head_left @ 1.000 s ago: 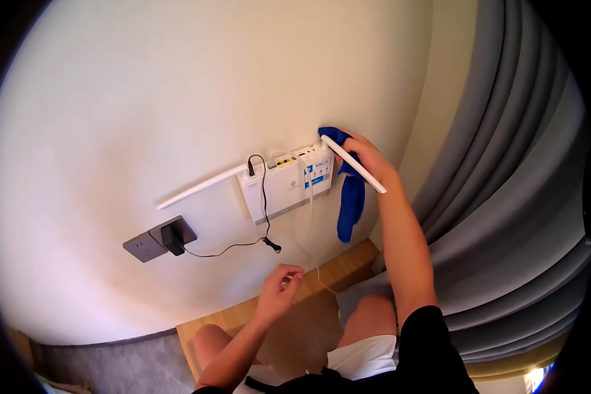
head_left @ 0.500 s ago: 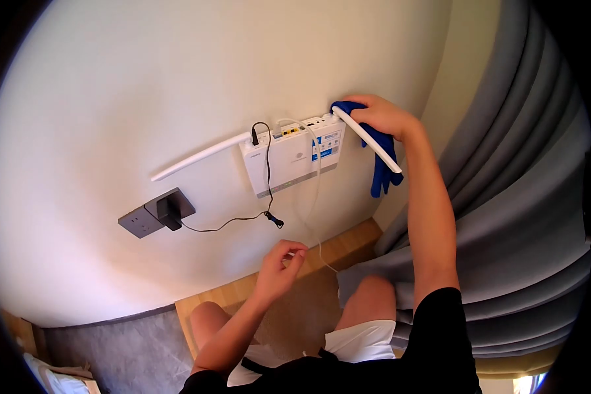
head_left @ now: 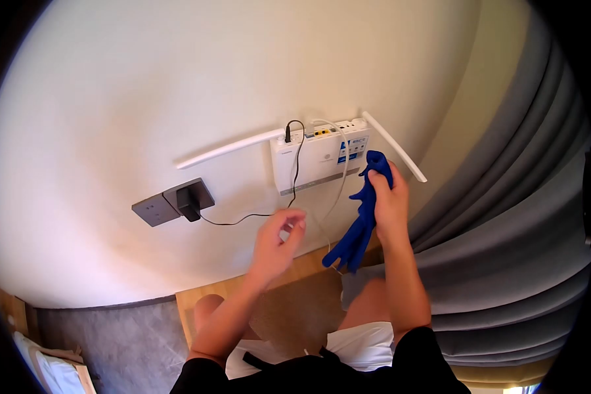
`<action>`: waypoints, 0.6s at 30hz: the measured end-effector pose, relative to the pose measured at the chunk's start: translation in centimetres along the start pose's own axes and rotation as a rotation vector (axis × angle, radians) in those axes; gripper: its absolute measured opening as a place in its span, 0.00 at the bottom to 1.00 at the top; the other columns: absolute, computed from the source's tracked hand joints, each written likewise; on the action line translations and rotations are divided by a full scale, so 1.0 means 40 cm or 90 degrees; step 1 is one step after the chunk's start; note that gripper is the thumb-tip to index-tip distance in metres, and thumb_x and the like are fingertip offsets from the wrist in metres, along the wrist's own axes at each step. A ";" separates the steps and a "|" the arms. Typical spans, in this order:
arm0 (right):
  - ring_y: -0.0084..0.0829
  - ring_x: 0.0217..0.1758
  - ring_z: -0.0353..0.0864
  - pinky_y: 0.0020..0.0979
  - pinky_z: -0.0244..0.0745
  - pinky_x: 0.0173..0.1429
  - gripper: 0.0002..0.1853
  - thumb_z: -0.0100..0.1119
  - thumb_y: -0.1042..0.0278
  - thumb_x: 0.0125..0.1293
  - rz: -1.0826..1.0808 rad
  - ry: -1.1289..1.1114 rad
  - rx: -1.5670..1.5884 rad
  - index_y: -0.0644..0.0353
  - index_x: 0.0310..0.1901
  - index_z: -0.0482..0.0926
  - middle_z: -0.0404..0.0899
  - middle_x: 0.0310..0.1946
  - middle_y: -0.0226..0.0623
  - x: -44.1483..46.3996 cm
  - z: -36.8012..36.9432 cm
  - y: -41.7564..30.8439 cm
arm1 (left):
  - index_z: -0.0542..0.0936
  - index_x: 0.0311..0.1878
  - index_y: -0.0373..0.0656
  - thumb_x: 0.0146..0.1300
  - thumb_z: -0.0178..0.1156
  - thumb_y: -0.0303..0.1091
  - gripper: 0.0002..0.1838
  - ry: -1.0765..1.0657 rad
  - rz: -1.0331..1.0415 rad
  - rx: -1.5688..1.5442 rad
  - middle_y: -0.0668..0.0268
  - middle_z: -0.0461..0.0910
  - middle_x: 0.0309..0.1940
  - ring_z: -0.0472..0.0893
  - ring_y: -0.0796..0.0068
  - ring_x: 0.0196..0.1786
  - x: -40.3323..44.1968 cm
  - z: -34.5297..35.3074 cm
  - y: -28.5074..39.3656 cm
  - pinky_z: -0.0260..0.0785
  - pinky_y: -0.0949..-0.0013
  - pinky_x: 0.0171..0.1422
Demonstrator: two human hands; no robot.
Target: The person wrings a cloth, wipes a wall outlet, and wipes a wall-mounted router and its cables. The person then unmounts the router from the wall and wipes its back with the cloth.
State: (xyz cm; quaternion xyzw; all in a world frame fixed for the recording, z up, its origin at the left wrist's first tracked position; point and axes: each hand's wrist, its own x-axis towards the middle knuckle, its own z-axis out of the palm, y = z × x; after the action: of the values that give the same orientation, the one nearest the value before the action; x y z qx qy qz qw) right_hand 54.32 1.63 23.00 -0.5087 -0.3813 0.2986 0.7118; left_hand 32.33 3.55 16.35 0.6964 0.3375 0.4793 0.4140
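The white router [head_left: 315,172] could suffer a pull if the blue cloth [head_left: 360,233], clamped in my right hand [head_left: 391,200] near the router's right end, catches the white cable [head_left: 346,173]. My left hand [head_left: 276,246] is curled; whether it closes fully, I cannot tell. Compared with half a second ago, the cloth is lower, away from the right antenna's [head_left: 394,146] base.

A matt blue cloth [head_left: 358,233], a smooth white plastic router [head_left: 315,169] and a dark matt plastic socket panel [head_left: 152,210] contrast with soft grey fabric curtains [head_left: 505,236] and a smooth wall [head_left: 243,65].
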 end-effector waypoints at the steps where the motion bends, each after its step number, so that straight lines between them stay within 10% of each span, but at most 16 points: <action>1: 0.18 0.33 0.76 0.24 0.77 0.37 0.16 0.59 0.69 0.70 0.001 -0.001 0.002 0.64 0.57 0.80 0.80 0.36 0.27 -0.012 0.020 -0.011 | 0.81 0.51 0.42 0.70 0.61 0.29 0.09 0.044 0.039 0.019 0.67 0.82 0.41 0.79 0.77 0.38 0.019 -0.018 0.028 0.70 0.73 0.35; 7: 0.22 0.38 0.82 0.27 0.78 0.39 0.22 0.59 0.69 0.69 -0.128 -0.099 -0.154 0.66 0.63 0.76 0.84 0.38 0.36 -0.031 0.134 -0.073 | 0.82 0.50 0.42 0.70 0.61 0.27 0.08 0.151 0.101 0.001 0.68 0.82 0.41 0.78 0.80 0.38 0.100 -0.103 0.106 0.69 0.74 0.38; 12: 0.56 0.34 0.84 0.50 0.79 0.45 0.34 0.52 0.63 0.64 -0.261 -0.135 -0.534 0.64 0.73 0.65 0.84 0.33 0.55 0.023 0.200 -0.037 | 0.82 0.49 0.42 0.69 0.62 0.26 0.08 0.096 0.157 -0.014 0.69 0.82 0.38 0.78 0.81 0.37 0.092 -0.085 0.089 0.69 0.74 0.39; 18: 0.58 0.41 0.85 0.51 0.79 0.49 0.32 0.52 0.61 0.63 -0.164 -0.108 -0.770 0.60 0.70 0.68 0.84 0.37 0.61 0.057 0.210 -0.097 | 0.82 0.48 0.38 0.71 0.62 0.27 0.06 0.036 0.120 -0.011 0.69 0.80 0.37 0.77 0.82 0.36 0.067 -0.074 0.066 0.71 0.76 0.44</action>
State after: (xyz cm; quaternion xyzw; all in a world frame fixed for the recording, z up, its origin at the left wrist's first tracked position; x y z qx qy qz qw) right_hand 48.55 6.48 28.84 -0.7459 -0.5965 -0.0191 0.2957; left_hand 30.57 5.49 20.38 0.7075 0.2783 0.5384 0.3633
